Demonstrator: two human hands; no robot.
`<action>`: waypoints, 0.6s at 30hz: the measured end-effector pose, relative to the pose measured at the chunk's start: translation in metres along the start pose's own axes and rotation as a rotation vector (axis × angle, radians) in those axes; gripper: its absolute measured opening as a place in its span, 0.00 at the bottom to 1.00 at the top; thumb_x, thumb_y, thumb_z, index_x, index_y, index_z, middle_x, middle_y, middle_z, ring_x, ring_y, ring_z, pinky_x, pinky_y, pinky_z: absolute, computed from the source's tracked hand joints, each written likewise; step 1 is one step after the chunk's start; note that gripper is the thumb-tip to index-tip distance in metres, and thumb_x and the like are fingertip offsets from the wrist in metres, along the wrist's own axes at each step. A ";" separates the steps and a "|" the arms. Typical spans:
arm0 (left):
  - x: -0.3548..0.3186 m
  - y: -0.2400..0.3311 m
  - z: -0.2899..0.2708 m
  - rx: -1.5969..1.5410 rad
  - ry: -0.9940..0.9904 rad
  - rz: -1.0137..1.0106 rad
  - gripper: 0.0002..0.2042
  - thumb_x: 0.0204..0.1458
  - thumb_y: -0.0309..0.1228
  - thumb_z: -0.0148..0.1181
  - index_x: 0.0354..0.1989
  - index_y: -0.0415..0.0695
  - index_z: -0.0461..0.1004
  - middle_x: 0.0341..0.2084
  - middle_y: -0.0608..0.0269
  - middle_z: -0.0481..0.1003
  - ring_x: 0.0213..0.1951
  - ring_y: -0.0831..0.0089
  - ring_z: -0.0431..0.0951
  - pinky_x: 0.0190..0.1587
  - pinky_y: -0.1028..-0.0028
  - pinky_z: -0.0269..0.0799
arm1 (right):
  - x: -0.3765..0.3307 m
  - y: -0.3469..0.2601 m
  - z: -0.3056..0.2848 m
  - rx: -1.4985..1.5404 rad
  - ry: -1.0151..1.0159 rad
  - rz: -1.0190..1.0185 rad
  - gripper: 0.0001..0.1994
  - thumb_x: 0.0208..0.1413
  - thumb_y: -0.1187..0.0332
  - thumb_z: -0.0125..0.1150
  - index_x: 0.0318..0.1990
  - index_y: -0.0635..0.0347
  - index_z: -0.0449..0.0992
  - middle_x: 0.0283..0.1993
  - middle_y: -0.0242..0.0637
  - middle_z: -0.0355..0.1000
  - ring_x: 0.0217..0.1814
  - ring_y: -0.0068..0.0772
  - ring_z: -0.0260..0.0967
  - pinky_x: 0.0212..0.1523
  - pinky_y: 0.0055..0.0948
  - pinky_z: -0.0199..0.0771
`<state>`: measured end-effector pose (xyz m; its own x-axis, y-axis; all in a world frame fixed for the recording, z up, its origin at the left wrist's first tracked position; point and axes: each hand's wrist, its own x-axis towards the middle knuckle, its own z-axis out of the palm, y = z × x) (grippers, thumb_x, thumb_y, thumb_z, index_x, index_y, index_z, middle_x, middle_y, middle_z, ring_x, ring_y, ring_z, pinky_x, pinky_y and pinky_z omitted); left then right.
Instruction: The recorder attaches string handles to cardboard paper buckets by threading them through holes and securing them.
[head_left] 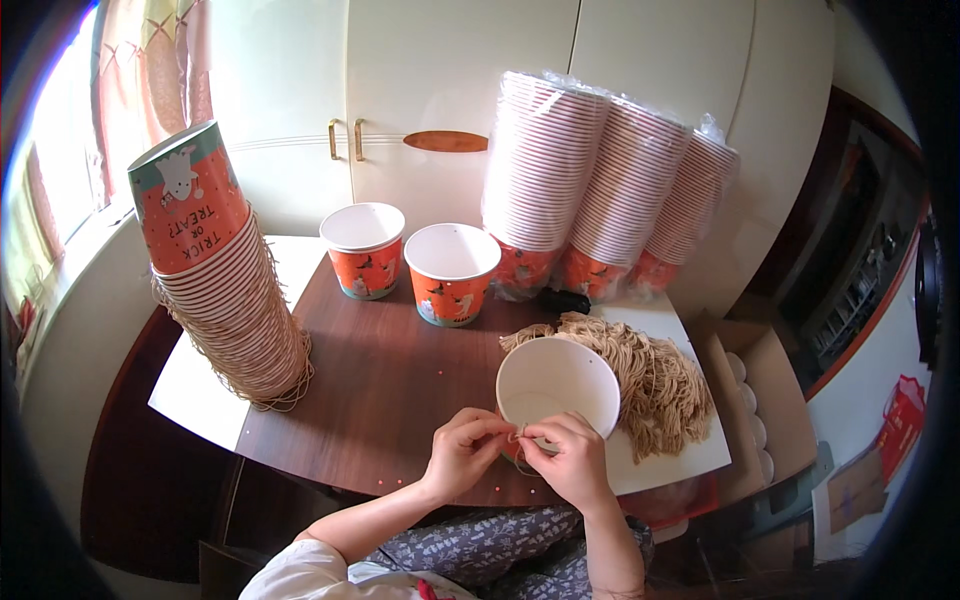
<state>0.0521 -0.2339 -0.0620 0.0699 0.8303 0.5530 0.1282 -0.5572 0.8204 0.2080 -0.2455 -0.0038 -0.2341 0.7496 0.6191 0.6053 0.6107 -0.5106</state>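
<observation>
A white-lined paper bucket (556, 372) tilts toward me at the table's near right, its open mouth facing up. At its near rim, my left hand (466, 455) pinches a thin tan string (527, 469) between thumb and forefinger. My right hand (574, 462) pinches the same string just beside it, and the fingertips of both hands almost meet. A short loop of string dangles below them. The exact knot or hole is too small to make out. Right behind the bucket lies a thick bundle of tan strings (660, 385).
Two orange printed buckets (452, 277) stand mid-table. A tall leaning stack of buckets (225, 290) with string loops rises at left. Plastic-wrapped bucket stacks (545, 165) line the back right. A cardboard box (790, 400) holding white round items is right of the table (350, 400).
</observation>
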 end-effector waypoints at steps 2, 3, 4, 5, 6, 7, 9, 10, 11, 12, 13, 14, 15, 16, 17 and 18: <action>-0.002 0.000 0.003 -0.041 0.009 -0.017 0.07 0.45 0.20 0.59 0.34 0.40 0.76 0.31 0.60 0.72 0.29 0.78 0.73 0.30 0.81 0.69 | 0.000 0.001 0.001 -0.002 0.002 0.001 0.04 0.37 0.76 0.65 0.24 0.60 0.75 0.25 0.34 0.72 0.29 0.35 0.69 0.30 0.30 0.69; -0.002 0.000 0.004 -0.097 0.004 -0.079 0.06 0.46 0.20 0.58 0.34 0.39 0.76 0.31 0.60 0.73 0.31 0.78 0.73 0.32 0.81 0.69 | 0.000 0.002 0.001 -0.002 0.005 0.003 0.04 0.37 0.76 0.65 0.24 0.60 0.75 0.25 0.34 0.72 0.29 0.35 0.69 0.30 0.30 0.69; -0.003 0.000 0.006 -0.153 -0.001 -0.140 0.06 0.48 0.21 0.57 0.34 0.38 0.76 0.32 0.60 0.73 0.32 0.78 0.73 0.34 0.81 0.70 | -0.001 0.002 0.001 -0.002 0.005 0.004 0.04 0.37 0.76 0.65 0.24 0.60 0.75 0.25 0.34 0.72 0.29 0.35 0.69 0.30 0.30 0.69; -0.004 -0.001 0.008 -0.152 -0.001 -0.141 0.06 0.48 0.21 0.57 0.34 0.38 0.76 0.32 0.60 0.73 0.32 0.78 0.73 0.34 0.81 0.70 | 0.000 0.002 0.001 -0.004 0.006 0.009 0.04 0.37 0.76 0.65 0.24 0.60 0.75 0.26 0.34 0.72 0.29 0.35 0.69 0.30 0.30 0.69; -0.005 -0.003 0.009 -0.232 0.003 -0.178 0.06 0.49 0.22 0.57 0.35 0.37 0.76 0.32 0.60 0.73 0.34 0.77 0.73 0.36 0.81 0.70 | 0.000 0.002 0.001 -0.006 0.007 0.014 0.04 0.37 0.76 0.65 0.23 0.60 0.75 0.26 0.34 0.72 0.29 0.35 0.69 0.30 0.30 0.69; -0.005 -0.003 0.010 -0.312 0.006 -0.215 0.06 0.50 0.22 0.56 0.35 0.36 0.75 0.33 0.61 0.73 0.36 0.77 0.74 0.38 0.80 0.70 | 0.000 0.002 0.001 -0.005 0.007 0.013 0.04 0.37 0.76 0.65 0.23 0.60 0.75 0.26 0.34 0.72 0.29 0.35 0.69 0.30 0.30 0.69; -0.006 0.001 0.010 -0.335 0.002 -0.248 0.05 0.50 0.22 0.55 0.35 0.35 0.75 0.33 0.61 0.73 0.37 0.77 0.73 0.39 0.80 0.68 | -0.001 0.003 0.002 -0.015 0.026 0.014 0.04 0.37 0.76 0.64 0.23 0.60 0.75 0.26 0.34 0.72 0.29 0.35 0.69 0.30 0.30 0.69; -0.006 0.004 0.010 -0.358 -0.002 -0.280 0.05 0.50 0.21 0.55 0.34 0.34 0.75 0.34 0.61 0.74 0.38 0.78 0.72 0.41 0.80 0.67 | -0.001 0.004 0.003 -0.015 0.026 0.015 0.04 0.37 0.76 0.64 0.23 0.60 0.75 0.26 0.34 0.72 0.29 0.35 0.69 0.30 0.30 0.69; -0.007 0.006 0.010 -0.357 -0.002 -0.280 0.05 0.50 0.21 0.55 0.34 0.34 0.75 0.34 0.61 0.74 0.38 0.78 0.72 0.41 0.80 0.67 | -0.001 0.006 0.004 -0.024 0.034 0.007 0.04 0.37 0.75 0.64 0.23 0.59 0.75 0.25 0.32 0.72 0.29 0.35 0.69 0.29 0.30 0.70; -0.007 0.008 0.010 -0.429 0.001 -0.316 0.05 0.50 0.21 0.55 0.34 0.34 0.75 0.34 0.61 0.74 0.38 0.78 0.72 0.41 0.80 0.67 | -0.002 0.007 0.004 -0.034 0.042 -0.001 0.04 0.38 0.73 0.64 0.23 0.57 0.75 0.25 0.31 0.71 0.29 0.34 0.69 0.29 0.30 0.70; -0.007 0.009 0.010 -0.501 0.003 -0.352 0.05 0.50 0.21 0.55 0.34 0.34 0.75 0.34 0.61 0.74 0.38 0.78 0.72 0.42 0.80 0.67 | -0.002 0.007 0.004 -0.034 0.042 -0.001 0.04 0.38 0.73 0.64 0.23 0.57 0.75 0.25 0.31 0.71 0.29 0.34 0.69 0.29 0.30 0.70; -0.007 0.008 0.010 -0.500 0.004 -0.352 0.05 0.50 0.21 0.55 0.34 0.34 0.75 0.34 0.61 0.74 0.38 0.78 0.72 0.42 0.80 0.67 | -0.002 0.006 0.005 -0.032 0.040 0.002 0.04 0.38 0.73 0.64 0.23 0.57 0.75 0.25 0.30 0.71 0.29 0.34 0.69 0.29 0.30 0.70; -0.008 0.008 0.010 -0.468 -0.011 -0.323 0.06 0.51 0.23 0.55 0.36 0.34 0.74 0.34 0.62 0.74 0.37 0.79 0.73 0.40 0.80 0.68 | -0.002 0.006 0.005 -0.031 0.039 0.004 0.04 0.38 0.73 0.64 0.23 0.57 0.75 0.25 0.30 0.71 0.29 0.34 0.69 0.29 0.31 0.70; -0.008 0.008 0.009 -0.437 -0.027 -0.295 0.08 0.51 0.24 0.56 0.37 0.33 0.73 0.34 0.63 0.74 0.35 0.80 0.73 0.39 0.80 0.70 | -0.002 0.006 0.005 -0.030 0.039 0.004 0.04 0.38 0.73 0.64 0.23 0.57 0.75 0.25 0.30 0.71 0.29 0.34 0.69 0.29 0.31 0.70; -0.008 0.008 0.010 -0.437 -0.027 -0.294 0.08 0.51 0.24 0.56 0.37 0.33 0.73 0.34 0.63 0.74 0.35 0.80 0.73 0.39 0.80 0.70 | -0.002 0.007 0.006 -0.040 0.044 -0.001 0.04 0.37 0.73 0.64 0.23 0.57 0.75 0.25 0.30 0.71 0.29 0.34 0.69 0.29 0.30 0.70; -0.007 0.009 0.010 -0.409 -0.028 -0.319 0.07 0.51 0.23 0.55 0.36 0.34 0.74 0.34 0.62 0.74 0.36 0.79 0.73 0.40 0.80 0.68 | -0.003 0.007 0.006 -0.050 0.049 -0.006 0.04 0.37 0.73 0.65 0.23 0.56 0.75 0.25 0.30 0.71 0.29 0.34 0.68 0.29 0.30 0.70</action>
<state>0.0622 -0.2442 -0.0595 0.1173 0.9568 0.2662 -0.2497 -0.2310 0.9404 0.2086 -0.2416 -0.0124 -0.2014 0.7317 0.6512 0.6413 0.6010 -0.4769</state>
